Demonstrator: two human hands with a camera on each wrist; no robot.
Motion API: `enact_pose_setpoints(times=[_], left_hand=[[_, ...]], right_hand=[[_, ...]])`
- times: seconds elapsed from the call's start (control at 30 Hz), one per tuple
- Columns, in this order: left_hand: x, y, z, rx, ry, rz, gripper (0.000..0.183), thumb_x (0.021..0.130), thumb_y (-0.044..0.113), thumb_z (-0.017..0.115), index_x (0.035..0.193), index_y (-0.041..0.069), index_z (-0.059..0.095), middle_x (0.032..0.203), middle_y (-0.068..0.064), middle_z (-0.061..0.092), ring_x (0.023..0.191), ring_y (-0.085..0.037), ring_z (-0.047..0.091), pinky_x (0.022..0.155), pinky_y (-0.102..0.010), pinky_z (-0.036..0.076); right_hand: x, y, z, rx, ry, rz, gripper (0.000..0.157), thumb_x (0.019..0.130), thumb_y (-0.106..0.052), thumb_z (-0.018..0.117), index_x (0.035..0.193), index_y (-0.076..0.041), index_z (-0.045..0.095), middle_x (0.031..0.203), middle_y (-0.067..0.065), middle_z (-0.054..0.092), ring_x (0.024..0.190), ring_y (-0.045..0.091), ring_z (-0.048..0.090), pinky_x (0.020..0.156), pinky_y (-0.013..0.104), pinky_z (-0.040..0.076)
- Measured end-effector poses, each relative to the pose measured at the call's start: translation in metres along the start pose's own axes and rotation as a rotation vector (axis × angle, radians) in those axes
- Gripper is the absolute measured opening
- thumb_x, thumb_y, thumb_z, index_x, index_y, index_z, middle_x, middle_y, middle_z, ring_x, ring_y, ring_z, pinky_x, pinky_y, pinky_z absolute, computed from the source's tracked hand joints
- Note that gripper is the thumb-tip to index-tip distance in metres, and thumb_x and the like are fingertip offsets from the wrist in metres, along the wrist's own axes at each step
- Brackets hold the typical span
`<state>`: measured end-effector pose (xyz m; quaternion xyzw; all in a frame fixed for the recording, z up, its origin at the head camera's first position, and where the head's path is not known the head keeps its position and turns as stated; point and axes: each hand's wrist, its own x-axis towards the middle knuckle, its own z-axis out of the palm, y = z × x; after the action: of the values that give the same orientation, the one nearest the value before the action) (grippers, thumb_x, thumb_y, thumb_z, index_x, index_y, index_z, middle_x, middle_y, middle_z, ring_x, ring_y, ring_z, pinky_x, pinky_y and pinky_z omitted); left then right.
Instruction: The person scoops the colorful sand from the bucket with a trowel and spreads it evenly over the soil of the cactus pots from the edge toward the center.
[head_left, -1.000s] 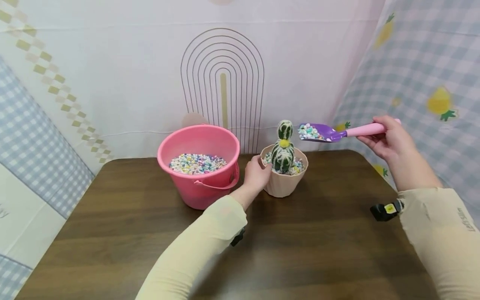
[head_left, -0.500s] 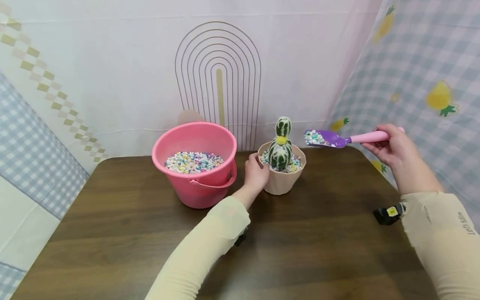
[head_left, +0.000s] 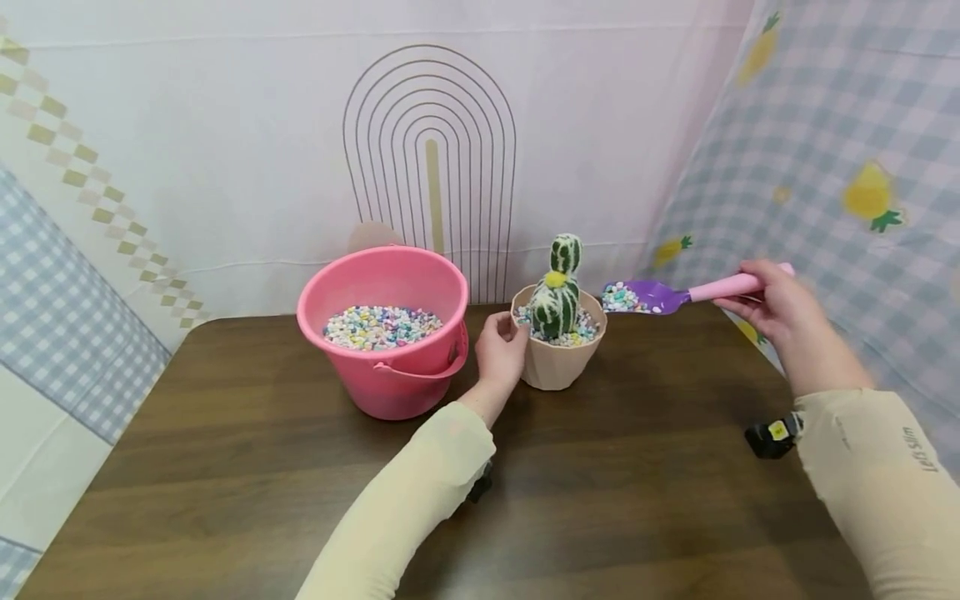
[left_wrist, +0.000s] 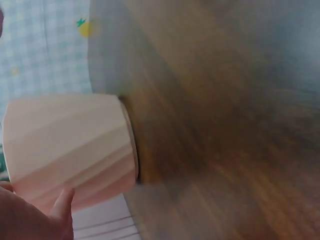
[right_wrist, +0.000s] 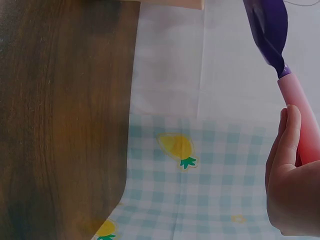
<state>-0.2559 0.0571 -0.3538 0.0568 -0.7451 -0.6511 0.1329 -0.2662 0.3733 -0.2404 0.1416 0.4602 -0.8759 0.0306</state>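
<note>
A beige flower pot [head_left: 558, 367] stands on the brown table, holding colourful pebbles [head_left: 573, 333] and a striped green cactus [head_left: 555, 312] that leans a little, its base toward the left. My left hand [head_left: 501, 350] grips the left side of the pot at the rim; in the left wrist view its thumb [left_wrist: 63, 202] lies on the ribbed outer wall. My right hand [head_left: 787, 312] holds a small shovel by its pink handle [head_left: 735, 286]. The shovel's purple scoop [head_left: 660, 297] carries pebbles, its tip right by the pot's right rim.
Left of the pot stands a pink bucket [head_left: 397, 375] part full of the same pebbles [head_left: 382, 327], its handle [head_left: 427, 372] hanging toward the front. A patterned cloth [head_left: 615, 125] rises behind the table [head_left: 615, 500], with a checked one [head_left: 825, 100] on the right.
The shovel has come down from beside the cactus to the pot's right rim, pebbles still in its scoop. The cactus has gone from upright to slightly leaning. My left hand stays at the pot.
</note>
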Motion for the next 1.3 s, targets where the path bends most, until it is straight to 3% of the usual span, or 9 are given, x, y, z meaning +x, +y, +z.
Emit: enact_pose_setpoints(times=[0.2, 0.43, 1.3], left_hand=[[-0.005, 0.000, 0.002, 0.006, 0.010, 0.015, 0.034, 0.088, 0.013, 0.062, 0.118, 0.001, 0.052, 0.110, -0.017, 0.059, 0.103, -0.027, 0.059, 0.091, -0.036, 0.050], [-0.004, 0.001, 0.002, 0.021, 0.014, 0.004, 0.034, 0.088, 0.014, 0.062, 0.119, 0.001, 0.052, 0.110, -0.017, 0.058, 0.102, -0.027, 0.059, 0.091, -0.036, 0.050], [-0.004, -0.001, 0.000, 0.014, -0.025, -0.008, 0.034, 0.090, 0.014, 0.060, 0.121, 0.004, 0.051, 0.116, -0.016, 0.057, 0.107, -0.026, 0.056, 0.093, -0.037, 0.049]], right_hand=[[0.001, 0.005, 0.011, -0.130, 0.028, -0.077, 0.021, 0.083, -0.002, 0.065, 0.093, -0.007, 0.048, 0.072, 0.004, 0.058, 0.065, 0.019, 0.067, 0.060, 0.037, 0.059], [0.001, 0.009, 0.023, -0.244, 0.028, -0.118, 0.035, 0.082, -0.004, 0.068, 0.104, -0.007, 0.040, 0.071, 0.001, 0.060, 0.064, 0.016, 0.068, 0.059, 0.034, 0.059], [0.002, 0.001, 0.030, -0.276, 0.105, -0.134, 0.049, 0.080, -0.006, 0.070, 0.112, -0.012, 0.033, 0.071, -0.001, 0.058, 0.061, 0.015, 0.069, 0.061, 0.031, 0.059]])
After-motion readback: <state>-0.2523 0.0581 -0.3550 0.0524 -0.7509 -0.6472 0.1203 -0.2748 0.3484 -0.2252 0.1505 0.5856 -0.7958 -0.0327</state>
